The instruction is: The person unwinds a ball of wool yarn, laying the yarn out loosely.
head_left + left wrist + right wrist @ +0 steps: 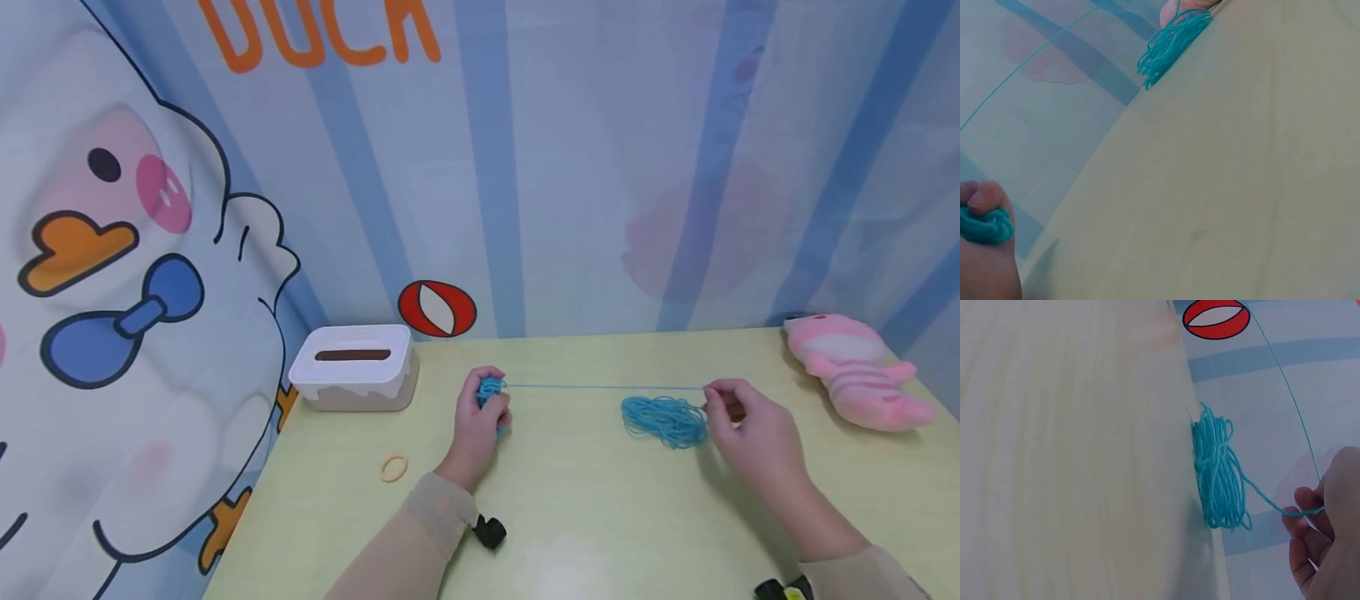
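Left hand (477,421) fingers curled round small blue yarn bundle (491,389), right hand (759,433) fingers pinching taut thin blue yarn strand (600,387), loose blue yarn skein (663,422) beside them on pale yellow worktop (577,517); feed gently, even tension, so nothing snags.

The left sleeve (408,542) and right sleeve (862,577) are beige, the left ending in a cuff (444,504), with a black camera (491,532) at its edge and a second camera (770,590), also black, by the right, bearing what looks like a yellow label (794,594).
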The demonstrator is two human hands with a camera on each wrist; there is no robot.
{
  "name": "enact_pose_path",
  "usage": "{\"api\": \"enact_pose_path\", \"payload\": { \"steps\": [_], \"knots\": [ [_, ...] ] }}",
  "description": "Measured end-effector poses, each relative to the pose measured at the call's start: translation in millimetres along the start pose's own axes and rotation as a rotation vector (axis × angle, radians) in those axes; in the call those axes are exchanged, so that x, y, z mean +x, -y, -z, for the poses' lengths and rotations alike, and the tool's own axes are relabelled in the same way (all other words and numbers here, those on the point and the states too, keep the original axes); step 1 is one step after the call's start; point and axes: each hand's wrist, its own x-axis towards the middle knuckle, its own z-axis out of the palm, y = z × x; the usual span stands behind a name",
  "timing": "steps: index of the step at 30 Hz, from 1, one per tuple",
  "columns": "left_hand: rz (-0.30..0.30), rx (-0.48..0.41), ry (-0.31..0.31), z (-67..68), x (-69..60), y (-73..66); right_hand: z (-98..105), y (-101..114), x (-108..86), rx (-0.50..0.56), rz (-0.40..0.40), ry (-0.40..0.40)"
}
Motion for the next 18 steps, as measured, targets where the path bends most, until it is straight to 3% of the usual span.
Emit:
{"api": "enact_pose_path", "payload": {
  "steps": [2,6,9,13,16,18],
  "knots": [
    [-0.011,-0.008,-0.020,-0.9,-0.2,-1.1,1.0,-2.5,0.5,-0.022,-0.018,0.031],
    [0.027,-0.021,-0.085,-1.6,0.9,-2.1,1.2,-8.7,2.1,-0.051,-0.065,0.111],
    [0.064,0.026,-0.115,-1.0,1.1,-2.9,-1.3,-13.8,3.9,-0.063,-0.078,0.173],
    [0.070,0.109,-0.110,0.0,1.1,-2.9,-8.6,-11.8,6.4,-0.084,-0.066,0.236],
    [0.050,0.160,-0.094,0.1,1.0,-2.4,-16.0,1.2,7.9,-0.090,-0.077,0.241],
    [0.040,0.165,-0.074,0.1,0.8,-1.9,-23.7,13.8,8.7,-0.055,-0.045,0.181]
  ]
}}
